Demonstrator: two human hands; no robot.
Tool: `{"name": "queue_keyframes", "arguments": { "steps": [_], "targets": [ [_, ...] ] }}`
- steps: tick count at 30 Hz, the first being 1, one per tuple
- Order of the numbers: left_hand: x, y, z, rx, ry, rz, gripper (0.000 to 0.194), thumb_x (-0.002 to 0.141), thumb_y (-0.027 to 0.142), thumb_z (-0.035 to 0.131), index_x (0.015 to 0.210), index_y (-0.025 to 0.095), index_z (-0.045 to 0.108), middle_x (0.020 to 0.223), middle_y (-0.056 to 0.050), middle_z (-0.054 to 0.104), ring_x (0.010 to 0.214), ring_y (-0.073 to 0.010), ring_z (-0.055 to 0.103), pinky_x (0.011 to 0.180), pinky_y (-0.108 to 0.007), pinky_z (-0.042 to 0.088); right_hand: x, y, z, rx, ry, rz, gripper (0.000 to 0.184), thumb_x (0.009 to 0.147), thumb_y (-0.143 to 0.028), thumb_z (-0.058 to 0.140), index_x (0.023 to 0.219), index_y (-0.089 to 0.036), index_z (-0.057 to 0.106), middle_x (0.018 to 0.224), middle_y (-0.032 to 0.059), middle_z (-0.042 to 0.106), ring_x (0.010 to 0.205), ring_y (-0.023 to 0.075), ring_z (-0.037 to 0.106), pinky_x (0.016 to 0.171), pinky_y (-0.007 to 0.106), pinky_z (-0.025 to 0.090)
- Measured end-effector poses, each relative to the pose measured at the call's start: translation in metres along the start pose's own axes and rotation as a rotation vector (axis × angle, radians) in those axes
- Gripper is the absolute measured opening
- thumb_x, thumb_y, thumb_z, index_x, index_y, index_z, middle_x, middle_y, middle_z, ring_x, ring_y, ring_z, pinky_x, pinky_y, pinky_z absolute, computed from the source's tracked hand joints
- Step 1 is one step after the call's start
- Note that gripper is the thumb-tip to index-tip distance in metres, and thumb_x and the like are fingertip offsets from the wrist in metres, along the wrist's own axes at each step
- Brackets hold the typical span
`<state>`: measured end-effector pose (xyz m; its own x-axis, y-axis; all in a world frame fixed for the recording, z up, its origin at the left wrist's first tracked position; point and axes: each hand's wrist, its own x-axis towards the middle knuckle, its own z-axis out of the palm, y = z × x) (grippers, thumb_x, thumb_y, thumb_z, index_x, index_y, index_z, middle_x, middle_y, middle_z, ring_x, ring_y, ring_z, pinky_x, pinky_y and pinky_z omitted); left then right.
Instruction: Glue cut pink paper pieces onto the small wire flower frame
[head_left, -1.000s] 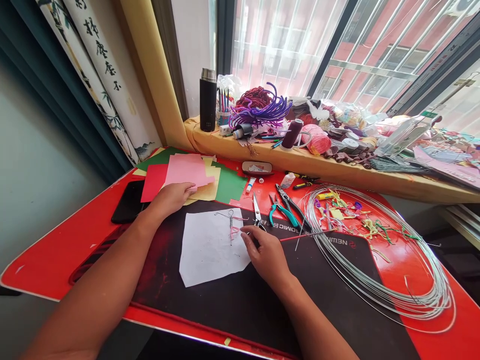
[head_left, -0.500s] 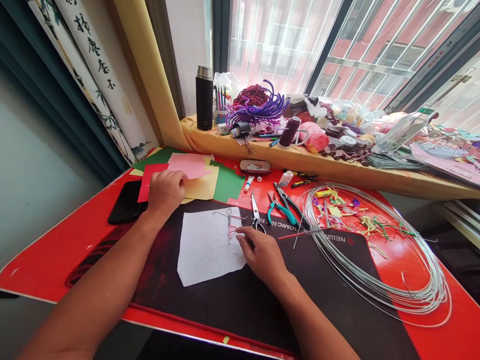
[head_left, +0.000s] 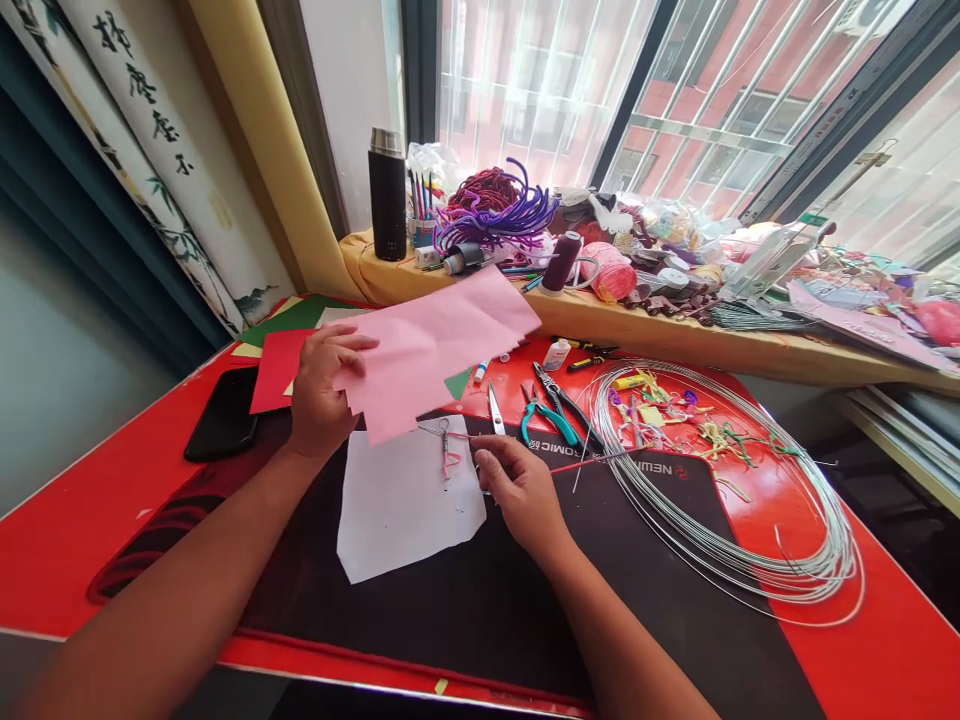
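Observation:
A pink sheet [head_left: 435, 345] with notched edges is raised in my left hand [head_left: 322, 385], which pinches it at its left end. It looks like paper or thin felt. My right hand [head_left: 521, 490] has curled fingers over the handle end of the scissors [head_left: 495, 410]. The scissors' blades point away from me and their handles are mostly hidden under the hand. Beside its fingertips, a small twisted wire piece with pink thread [head_left: 448, 455] lies on a white sheet of paper [head_left: 405, 525]. The lower edge of the pink sheet hangs just above this paper.
Right of the scissors lie teal-handled pliers [head_left: 547, 420], black pliers [head_left: 566, 405] and a large wire coil [head_left: 720, 540]. Coloured scraps [head_left: 660, 410] lie inside the coil. A phone [head_left: 221, 413] and red sheet [head_left: 281, 370] are on the left. The windowsill holds yarn [head_left: 495, 215] and a flask [head_left: 387, 195].
My left hand has lifted the pink sheet off the stack of coloured sheets and swung it right, over the white paper's top edge. My right hand has stayed by the scissors.

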<state>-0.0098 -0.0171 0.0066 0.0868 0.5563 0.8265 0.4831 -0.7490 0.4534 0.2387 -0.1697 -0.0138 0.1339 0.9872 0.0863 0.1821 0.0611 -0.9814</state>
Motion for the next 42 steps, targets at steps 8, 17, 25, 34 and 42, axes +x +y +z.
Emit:
{"name": "queue_keyframes", "arguments": {
  "steps": [8,17,25,34,42],
  "targets": [
    [-0.018,0.024,0.015,-0.133,-0.233,0.215,0.022,0.102,0.021,0.055,0.081,0.025,0.055,0.13,-0.006,0.079,0.147,-0.0281,0.055,0.129,-0.062,0.037,0.004,-0.002,-0.007,0.309,0.061,0.178,0.068,0.092,-0.081,0.064,0.067,-0.018,0.071,0.053,0.001,0.058,0.05,0.0143,0.049,0.055,0.03,0.04],
    [-0.024,0.026,0.03,-0.377,-0.305,-0.375,0.055,0.096,0.045,0.073,0.144,0.024,0.056,0.154,-0.017,0.062,0.139,-0.0331,0.061,0.114,-0.053,0.054,0.003,-0.007,-0.008,0.216,0.275,0.303,0.062,0.079,-0.076,0.08,0.051,-0.022,0.066,0.051,0.0018,0.057,0.055,0.0181,0.055,0.061,0.032,0.049],
    [-0.012,0.016,0.017,-0.81,-0.76,-0.737,0.078,0.078,0.097,0.06,0.075,0.019,0.068,0.074,-0.008,0.068,0.066,-0.021,0.06,0.062,-0.035,0.052,0.001,-0.01,-0.011,0.116,0.337,0.147,0.058,0.094,-0.07,0.07,0.058,-0.024,0.062,0.06,0.0029,0.06,0.058,0.0193,0.058,0.058,0.031,0.052],
    [-0.014,0.015,0.026,-0.71,-0.687,-0.855,0.047,0.076,0.062,0.088,0.074,0.019,0.071,0.06,-0.002,0.064,0.052,-0.015,0.054,0.051,-0.029,0.042,0.003,-0.003,-0.008,0.179,0.182,0.138,0.052,0.097,-0.067,0.068,0.074,-0.02,0.073,0.06,0.0009,0.06,0.054,0.0161,0.053,0.055,0.03,0.045],
    [-0.012,-0.044,0.03,-0.493,-0.186,-0.876,0.042,0.071,0.055,0.09,0.074,0.02,0.067,0.056,0.004,0.055,0.048,-0.0101,0.047,0.047,-0.023,0.036,0.001,0.002,-0.001,0.165,0.047,0.097,0.051,0.098,-0.061,0.068,0.12,-0.016,0.078,0.068,-0.0002,0.065,0.053,0.0149,0.052,0.056,0.029,0.043]
  ]
}}
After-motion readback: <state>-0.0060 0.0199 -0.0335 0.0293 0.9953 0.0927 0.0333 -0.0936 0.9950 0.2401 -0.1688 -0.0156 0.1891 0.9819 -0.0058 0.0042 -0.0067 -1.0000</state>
